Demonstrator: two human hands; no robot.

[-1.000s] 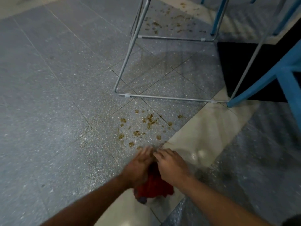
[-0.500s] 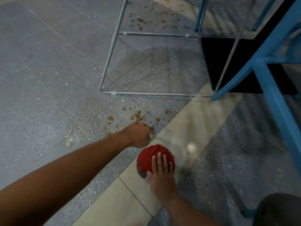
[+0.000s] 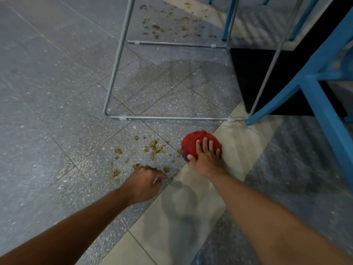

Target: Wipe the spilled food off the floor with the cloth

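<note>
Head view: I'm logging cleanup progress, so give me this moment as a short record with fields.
cloth: red, bunched, on the floor at the right edge of the near spill
right hand: flat on the cloth, fingers spread
left hand: loosely curled beside the near spill, holding nothing
near spill: brown crumbs, not yet wiped
far spill: more crumbs beyond the metal frame
progress: both spills unwiped

Perhaps a canteen: chair legs (image 3: 116,60), tiles (image 3: 47,92).
</note>
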